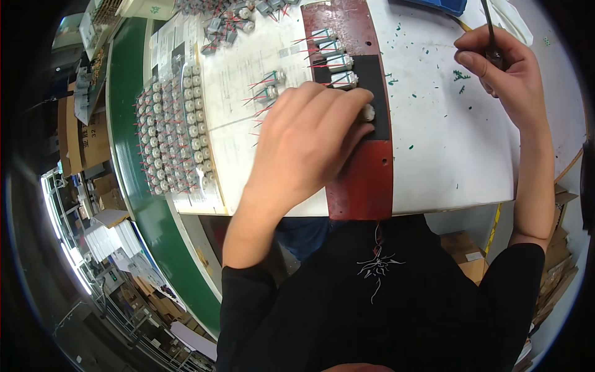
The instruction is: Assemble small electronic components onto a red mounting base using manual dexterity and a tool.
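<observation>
My left hand (304, 136) lies over a red board (361, 183) with a black strip (374, 80). Its fingers are closed round a small motor (369, 113), of which only the pale round end shows. Just beyond the fingers, several small motors with red wires (341, 62) lie in a row across the board. At the upper right, my right hand (505, 68) is raised, its fingers wrapped round a thin dark rod-like tool (488, 22). The tool's upper end runs out of the picture, and its exact kind cannot be made out.
Left of my left hand stand many motors in tight rows (173, 130). More lie heaped at the far edge (229, 25). Green scraps (460, 75) dot the white tabletop (446, 155) near a blue tray (437, 5). A green surface (133, 80) borders the table's left.
</observation>
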{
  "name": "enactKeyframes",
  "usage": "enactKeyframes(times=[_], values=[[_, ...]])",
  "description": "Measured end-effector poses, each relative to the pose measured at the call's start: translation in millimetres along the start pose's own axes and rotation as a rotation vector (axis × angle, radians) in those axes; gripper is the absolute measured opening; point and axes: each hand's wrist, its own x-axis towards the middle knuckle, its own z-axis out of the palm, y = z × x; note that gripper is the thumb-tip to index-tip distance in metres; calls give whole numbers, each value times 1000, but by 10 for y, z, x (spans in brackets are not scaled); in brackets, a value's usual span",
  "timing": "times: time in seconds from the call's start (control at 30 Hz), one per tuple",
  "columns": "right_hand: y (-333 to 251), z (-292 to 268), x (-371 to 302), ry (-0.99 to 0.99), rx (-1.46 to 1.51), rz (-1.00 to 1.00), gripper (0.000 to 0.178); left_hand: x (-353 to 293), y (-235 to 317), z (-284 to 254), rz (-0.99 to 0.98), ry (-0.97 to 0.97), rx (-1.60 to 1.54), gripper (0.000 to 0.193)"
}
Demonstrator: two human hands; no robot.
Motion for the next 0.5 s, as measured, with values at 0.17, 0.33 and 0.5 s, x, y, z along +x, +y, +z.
enactKeyframes(times=[0.17,0.33,0.5], values=[[-498,303,-14,-159,181,-153,12,-36,-85,134,72,159,17,35],[-652,730,-141,-280,487,-203,12,-57,-37,96,35,287,-149,31],[-623,901,-265,-325,651,-211,15,-138,-15,134,21,308,-455,24]])
